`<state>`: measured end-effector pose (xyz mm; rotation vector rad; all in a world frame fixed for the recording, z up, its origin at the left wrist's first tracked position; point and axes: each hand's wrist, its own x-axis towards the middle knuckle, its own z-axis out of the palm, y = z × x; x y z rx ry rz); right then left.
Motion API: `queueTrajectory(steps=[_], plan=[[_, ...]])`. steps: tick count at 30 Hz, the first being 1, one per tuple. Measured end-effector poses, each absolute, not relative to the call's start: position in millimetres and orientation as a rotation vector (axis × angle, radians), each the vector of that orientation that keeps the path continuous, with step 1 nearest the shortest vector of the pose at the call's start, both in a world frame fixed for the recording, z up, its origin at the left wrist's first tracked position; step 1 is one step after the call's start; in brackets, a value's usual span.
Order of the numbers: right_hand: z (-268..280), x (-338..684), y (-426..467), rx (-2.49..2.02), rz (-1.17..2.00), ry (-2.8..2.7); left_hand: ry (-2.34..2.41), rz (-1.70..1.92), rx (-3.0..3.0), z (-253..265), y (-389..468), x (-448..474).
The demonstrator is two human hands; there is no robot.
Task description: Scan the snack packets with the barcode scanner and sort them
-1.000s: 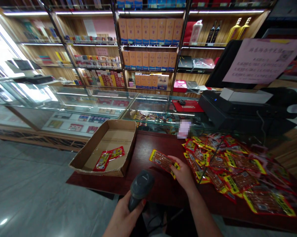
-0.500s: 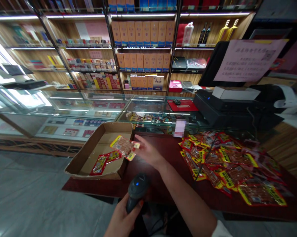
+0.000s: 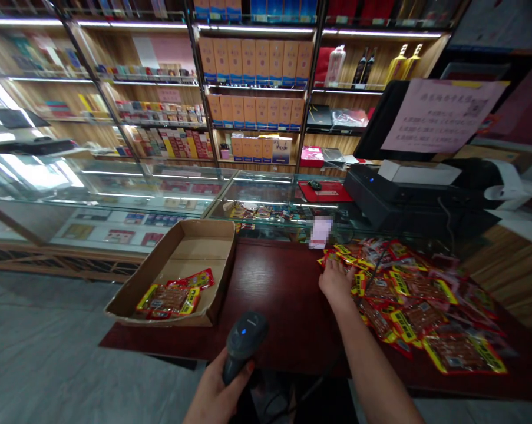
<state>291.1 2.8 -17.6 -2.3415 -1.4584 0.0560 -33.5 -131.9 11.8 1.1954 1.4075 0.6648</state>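
Observation:
My left hand [image 3: 221,380] is wrapped round the handle of a dark barcode scanner [image 3: 247,335] with a small blue light, at the lower middle. My right hand [image 3: 337,284] rests on the near left edge of a pile of snack packets [image 3: 420,312], its fingers stretched and apart over a packet there. These packets are clear, with red and yellow edges and brown sticks inside. To the left, an open cardboard box [image 3: 221,282] holds a similar snack packet [image 3: 167,299] lying over red ones in its near end.
The dark red tabletop [image 3: 274,282] carries the box and the pile. Behind it stands a glass display case [image 3: 266,191] with a red mouse pad [image 3: 327,191]. A monitor [image 3: 380,118] with a paper sheet stands at the right. A thin dark cable crosses the pile.
My right hand let go of a snack packet, which now lies in the box, and moved right to the pile. My left hand still holds the barcode scanner.

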Motion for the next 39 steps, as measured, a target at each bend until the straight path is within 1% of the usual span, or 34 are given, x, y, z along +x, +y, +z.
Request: queueTrajectory(steps=[4,9,13,19,23,26,34,39], plan=[[-27.4,260.6,-22.6,-2.284,0.012,-1.694,1.375,0.711,1.161,14.2,-129.9,-27.2],[-28.0,199.2,-60.4,-2.093,0.131,-1.932,1.374,0.707,1.140,12.7,-128.3,-25.0],[-27.3,187.6,-70.0,-2.046,0.207,-1.935,1.394,0.684,1.122,5.2,-126.8,-31.0],[-38.7,210.1,-56.1,-2.121,0.278,-1.755,1.418,0.655,1.137,-8.3,-130.6,-37.5],[-44.0,214.4,-47.9,-1.948,0.430,-1.729,1.399,0.676,1.150,-4.9,-133.9,-34.2],[-49.7,212.2,-42.6,-1.833,0.535,-1.608,1.379,0.704,1.138,0.2,-135.7,-31.4],[-81.0,217.6,-42.5,-1.485,0.811,-1.017,1.401,0.651,1.190,0.4,-136.5,-31.3],[-84.6,225.3,-48.9,-1.298,0.930,-0.730,1.355,0.701,1.147,1.6,-132.8,-29.4]])
